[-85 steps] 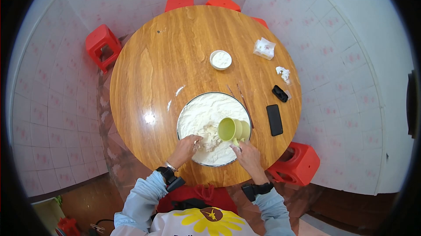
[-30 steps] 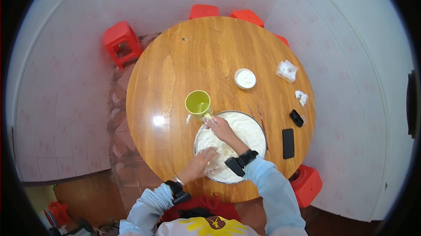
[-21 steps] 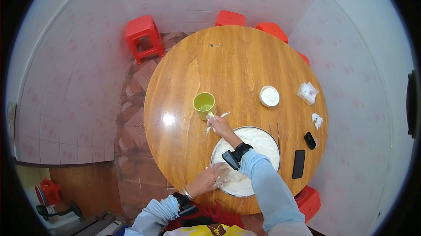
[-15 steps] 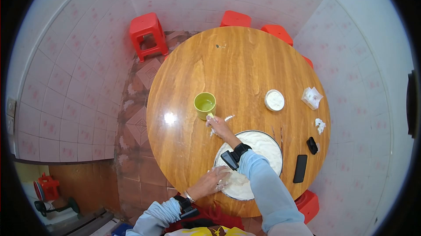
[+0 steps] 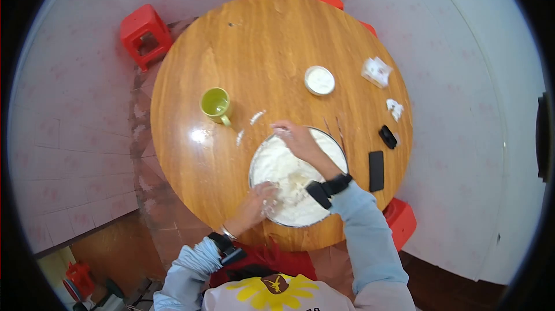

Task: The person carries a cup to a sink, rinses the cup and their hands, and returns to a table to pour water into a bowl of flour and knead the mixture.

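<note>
A large round tray [image 5: 252, 166] of white flour [image 5: 277, 158] lies near me on the table, with a damp, clumpy patch around its middle. My left hand [image 5: 260, 200], dusted with flour, rests at the tray's left side, fingers loosely spread against the flour. My right hand [image 5: 295, 139] hovers over the far rim, holding nothing, with its floury fingers partly bent and pointing left. Left of the tray stands a green mug [image 5: 215, 104] with clear liquid inside and its handle toward me. Both wrists wear black bands.
On the round wooden table [image 5: 191, 155] are a bowl of white powder [image 5: 319, 81], chopsticks [image 5: 340, 132], a plastic box [image 5: 376, 72], crumpled tissue [image 5: 395, 109], a black case [image 5: 388, 137] and a phone [image 5: 376, 170]. Flour streaks lie beside the mug. Red stools [image 5: 145, 36] surround the table.
My right hand has let go of the mug's handle and drawn back over the tray. My left hand stays at the tray's left side. The camera view has shifted.
</note>
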The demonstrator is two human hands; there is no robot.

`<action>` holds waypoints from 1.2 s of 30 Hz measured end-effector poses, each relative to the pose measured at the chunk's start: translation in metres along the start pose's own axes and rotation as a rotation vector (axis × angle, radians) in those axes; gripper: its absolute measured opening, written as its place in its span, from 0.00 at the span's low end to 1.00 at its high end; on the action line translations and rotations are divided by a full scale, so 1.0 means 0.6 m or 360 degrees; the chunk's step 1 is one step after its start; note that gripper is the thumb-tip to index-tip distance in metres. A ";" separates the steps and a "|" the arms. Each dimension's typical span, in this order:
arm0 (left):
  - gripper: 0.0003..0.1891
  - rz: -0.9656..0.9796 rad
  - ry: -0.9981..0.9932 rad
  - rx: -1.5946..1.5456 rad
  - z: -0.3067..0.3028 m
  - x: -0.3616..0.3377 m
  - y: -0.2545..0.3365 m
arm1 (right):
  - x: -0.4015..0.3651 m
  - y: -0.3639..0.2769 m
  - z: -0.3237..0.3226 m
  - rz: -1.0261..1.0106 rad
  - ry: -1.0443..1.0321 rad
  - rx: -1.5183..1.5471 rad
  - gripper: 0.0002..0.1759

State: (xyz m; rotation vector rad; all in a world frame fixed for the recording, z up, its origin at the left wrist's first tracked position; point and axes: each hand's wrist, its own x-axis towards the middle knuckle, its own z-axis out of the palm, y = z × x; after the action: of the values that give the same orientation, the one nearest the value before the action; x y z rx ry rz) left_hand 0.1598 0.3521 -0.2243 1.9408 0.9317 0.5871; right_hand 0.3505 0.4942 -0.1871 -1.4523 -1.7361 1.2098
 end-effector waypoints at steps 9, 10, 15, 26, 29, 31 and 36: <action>0.39 -0.0455 0.0343 0.0166 0.075 -0.021 0.027 | -0.301 0.193 -0.111 0.0415 0.0411 -0.0199 0.11; 0.40 -0.0565 0.0332 0.0145 0.088 -0.018 0.030 | -0.304 0.194 -0.108 0.0372 0.0493 -0.0298 0.10; 0.42 -0.0819 0.0447 0.0013 0.135 0.007 0.014 | -0.277 0.188 -0.060 0.0699 0.0265 -0.0042 0.19; 0.38 -0.0738 0.0662 0.0039 0.141 0.035 -0.013 | -0.240 0.200 -0.058 0.0276 0.0255 -0.0298 0.16; 0.36 -0.0651 0.0877 0.0191 0.159 0.013 -0.009 | -0.260 0.172 -0.094 0.0162 0.0163 -0.0540 0.14; 0.35 -0.0715 0.0918 0.0226 0.173 -0.007 0.014 | -0.276 0.187 -0.109 -0.0011 0.0094 -0.0734 0.15; 0.34 -0.0920 0.0823 0.0293 0.232 -0.051 0.046 | -0.346 0.228 -0.075 -0.0130 0.0218 -0.0851 0.19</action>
State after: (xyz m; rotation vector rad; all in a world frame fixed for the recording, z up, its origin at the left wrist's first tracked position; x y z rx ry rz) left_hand 0.2488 0.2476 -0.2712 1.5717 1.8446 0.6804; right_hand 0.5025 0.3079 -0.2645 -1.6875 -2.0936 0.6047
